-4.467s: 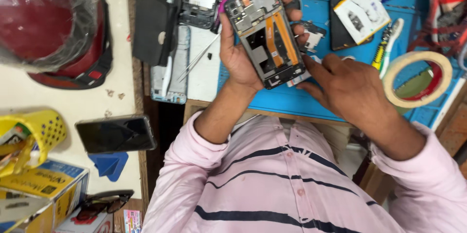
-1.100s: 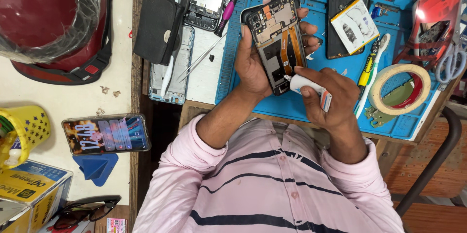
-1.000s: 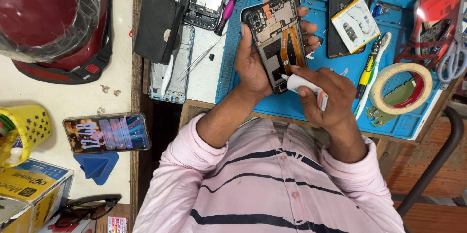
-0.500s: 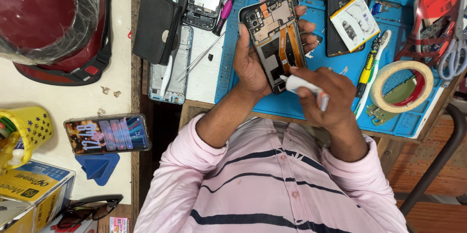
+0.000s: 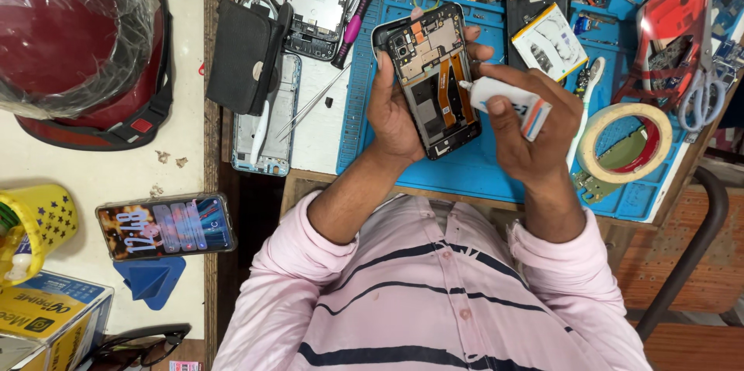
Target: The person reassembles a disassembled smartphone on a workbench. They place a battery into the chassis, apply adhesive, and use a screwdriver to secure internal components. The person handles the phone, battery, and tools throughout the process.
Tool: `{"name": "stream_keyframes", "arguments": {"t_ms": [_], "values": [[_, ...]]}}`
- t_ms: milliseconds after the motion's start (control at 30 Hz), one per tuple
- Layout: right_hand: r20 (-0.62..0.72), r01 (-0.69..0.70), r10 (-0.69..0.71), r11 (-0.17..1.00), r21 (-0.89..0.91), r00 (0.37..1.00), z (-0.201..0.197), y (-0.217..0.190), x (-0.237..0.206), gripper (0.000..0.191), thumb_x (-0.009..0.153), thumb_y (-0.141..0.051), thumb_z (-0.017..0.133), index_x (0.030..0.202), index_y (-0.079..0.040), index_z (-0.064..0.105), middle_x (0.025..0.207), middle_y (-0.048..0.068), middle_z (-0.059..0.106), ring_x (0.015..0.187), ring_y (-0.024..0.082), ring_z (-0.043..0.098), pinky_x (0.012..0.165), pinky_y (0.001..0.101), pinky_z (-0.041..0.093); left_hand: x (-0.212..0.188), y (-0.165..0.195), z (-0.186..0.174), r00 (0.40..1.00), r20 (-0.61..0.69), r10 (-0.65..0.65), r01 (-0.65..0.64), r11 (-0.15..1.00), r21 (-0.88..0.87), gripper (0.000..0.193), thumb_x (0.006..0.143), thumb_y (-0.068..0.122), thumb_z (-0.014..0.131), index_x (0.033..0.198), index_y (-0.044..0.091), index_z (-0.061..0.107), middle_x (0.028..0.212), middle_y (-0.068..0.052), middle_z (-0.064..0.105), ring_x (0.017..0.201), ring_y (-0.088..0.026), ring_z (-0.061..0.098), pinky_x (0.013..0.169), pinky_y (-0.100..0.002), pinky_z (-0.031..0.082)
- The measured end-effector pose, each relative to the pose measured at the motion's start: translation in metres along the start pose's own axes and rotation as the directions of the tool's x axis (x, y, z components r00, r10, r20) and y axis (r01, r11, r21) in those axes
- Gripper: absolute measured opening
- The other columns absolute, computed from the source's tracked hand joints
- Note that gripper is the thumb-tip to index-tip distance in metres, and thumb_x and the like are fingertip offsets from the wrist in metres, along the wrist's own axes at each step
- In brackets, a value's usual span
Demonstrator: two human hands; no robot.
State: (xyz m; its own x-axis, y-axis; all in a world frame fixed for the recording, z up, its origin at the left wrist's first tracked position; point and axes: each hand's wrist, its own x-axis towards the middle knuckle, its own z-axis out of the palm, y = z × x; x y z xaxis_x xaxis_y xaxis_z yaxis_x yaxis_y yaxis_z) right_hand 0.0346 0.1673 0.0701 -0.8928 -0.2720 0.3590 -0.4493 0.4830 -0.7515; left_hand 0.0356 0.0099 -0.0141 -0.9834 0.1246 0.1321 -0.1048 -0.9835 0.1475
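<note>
The right hand [image 5: 535,135] grips a small white tube [image 5: 508,100], nozzle pointing left onto the opened phone [image 5: 430,77] the left hand [image 5: 395,111] holds, long axis up-frame.

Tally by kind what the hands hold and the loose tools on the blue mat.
Opened phones, in left hand: 1
White tubes, in right hand: 1
Tape rolls: 1
Scissors: 1
Pink-handled screwdrivers: 1
Total: 5, on the blue mat
</note>
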Motion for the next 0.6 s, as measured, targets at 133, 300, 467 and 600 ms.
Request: {"name": "stream_keyframes", "arguments": {"t_ms": [133, 300, 467, 600], "values": [[0.021, -0.012, 0.013, 0.999, -0.030, 1.000, 0.0021, -0.0028, 0.0007, 0.026, 0.114, -0.022, 0.068, 0.126, 0.001, 0.071, 0.085, 0.012, 0.066, 0.071, 0.017, 0.064, 0.065, 0.0269, 0.047, -0.0007, -0.0005, -0.0025, 1.000, 0.008, -0.003, 0.003, 1.000, -0.002, 0.060, 0.116, 0.062, 0.033, 0.161, 0.023, 0.033, 0.150, -0.024, 0.051, 0.136, -0.036, 0.056, 0.110, -0.051, 0.053], [0.017, 0.005, -0.005, 1.000, -0.018, 1.000, 0.0033, 0.0004, -0.0011, 0.026, 0.115, -0.021, 0.069, 0.130, 0.000, 0.071, 0.085, 0.012, 0.066, 0.071, 0.017, 0.064, 0.064, 0.0271, 0.047, -0.0012, -0.0016, -0.0033, 1.000, 0.017, -0.001, 0.001, 1.000, 0.012, 0.059, 0.115, 0.061, 0.033, 0.161, 0.023, 0.032, 0.149, -0.025, 0.050, 0.135, -0.036, 0.057, 0.109, -0.050, 0.054], [0.024, 0.024, -0.022, 0.996, -0.084, 0.999, 0.0048, 0.0022, -0.0030, 0.023, 0.111, -0.017, 0.071, 0.127, -0.001, 0.073, 0.084, 0.011, 0.063, 0.065, 0.017, 0.059, 0.061, 0.0286, 0.044, -0.0016, -0.0010, -0.0045, 1.000, 0.014, 0.001, -0.001, 1.000, 0.008, 0.060, 0.115, 0.061, 0.033, 0.162, 0.024, 0.032, 0.150, -0.025, 0.050, 0.135, -0.036, 0.057, 0.107, -0.049, 0.055], [0.021, 0.037, -0.035, 0.998, -0.058, 0.999, 0.0053, 0.0035, -0.0028, 0.023, 0.112, -0.017, 0.071, 0.130, -0.002, 0.072, 0.083, 0.011, 0.065, 0.067, 0.017, 0.062, 0.062, 0.0280, 0.046, -0.0021, -0.0004, -0.0051, 1.000, 0.009, -0.004, 0.004, 1.000, 0.000, 0.060, 0.115, 0.062, 0.033, 0.162, 0.024, 0.031, 0.150, -0.025, 0.050, 0.135, -0.036, 0.057, 0.107, -0.049, 0.055]]}}
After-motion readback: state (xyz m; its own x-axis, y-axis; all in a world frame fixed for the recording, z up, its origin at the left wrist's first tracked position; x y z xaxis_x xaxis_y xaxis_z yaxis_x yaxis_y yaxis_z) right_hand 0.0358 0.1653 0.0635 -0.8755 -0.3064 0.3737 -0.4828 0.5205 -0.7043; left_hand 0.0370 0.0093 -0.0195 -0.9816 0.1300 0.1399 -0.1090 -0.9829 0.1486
